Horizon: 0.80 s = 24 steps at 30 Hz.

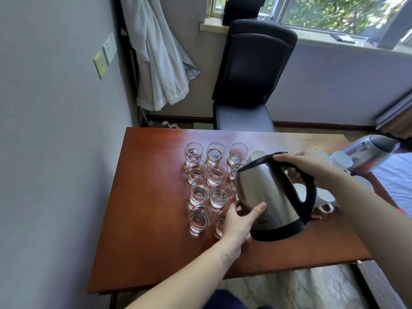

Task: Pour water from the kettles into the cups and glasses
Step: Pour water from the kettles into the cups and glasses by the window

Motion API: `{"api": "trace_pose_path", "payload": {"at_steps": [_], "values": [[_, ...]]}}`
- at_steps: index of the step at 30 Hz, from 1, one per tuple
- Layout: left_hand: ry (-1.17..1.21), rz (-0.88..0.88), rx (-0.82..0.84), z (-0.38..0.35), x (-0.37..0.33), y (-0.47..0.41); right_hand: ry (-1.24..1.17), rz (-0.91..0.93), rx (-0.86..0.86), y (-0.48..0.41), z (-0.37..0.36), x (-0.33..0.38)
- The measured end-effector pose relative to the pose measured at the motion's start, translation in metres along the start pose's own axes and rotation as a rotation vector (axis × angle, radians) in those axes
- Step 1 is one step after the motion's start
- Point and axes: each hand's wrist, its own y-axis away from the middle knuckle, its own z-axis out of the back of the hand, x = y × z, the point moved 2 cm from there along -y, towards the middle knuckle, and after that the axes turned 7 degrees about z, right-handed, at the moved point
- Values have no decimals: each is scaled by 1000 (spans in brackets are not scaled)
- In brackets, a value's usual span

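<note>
Over table (145,219) centre, kettle (267,197) hangs tilted, long axis leaning to 11 o'clock, spout above glasses (199,192). Right hand (312,166) grasps its handle at 2 o'clock; left hand (238,221), nearer the glasses, curls round its base at 7 o'clock.

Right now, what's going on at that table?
A person holds a steel kettle tilted beside the glasses: the right hand grips its black handle, the left hand supports its lower side. No stream shows. Several glasses hold water. White cups stand alongside, and a second kettle shows blurred at far right.
</note>
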Motion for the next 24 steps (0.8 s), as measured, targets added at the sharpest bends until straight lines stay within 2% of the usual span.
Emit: {"api": "trace_pose_path", "payload": {"at_steps": [15, 24], "values": [[-123, -99, 56, -19, -58, -45, -85, 116, -205, -18, 35, 24], [-142, -53, 81, -38, -89, -95, -58, 98, -182, -66, 61, 46]]}}
